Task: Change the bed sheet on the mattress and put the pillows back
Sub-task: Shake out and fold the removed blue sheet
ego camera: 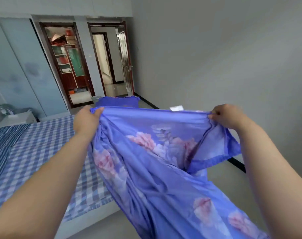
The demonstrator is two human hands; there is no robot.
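Left hand [87, 120]: grips sheet [157, 163] edge
Right hand [228, 116]: pinches same edge
Sheet: stretched between hands, hanging beside bed [34, 152]

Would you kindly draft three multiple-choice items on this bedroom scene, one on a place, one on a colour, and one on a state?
1. Where does the blue-and-white checked mattress cover lie, relative to the held sheet?
A. To its left
B. To its right
C. Behind the doorways

2. What colour are the flowers printed on the blue fabric sheet?
A. Yellow
B. Pink
C. Green

3. How is the sheet held?
A. One hand only
B. Both hands grip its top edge
C. It lies untouched on the floor

Answers:
1. A: the checked mattress cover fills the left of the view.
2. B: the blue sheet bears pink blooms.
3. B: the left hand and right hand each pinch the hem, stretched between them.
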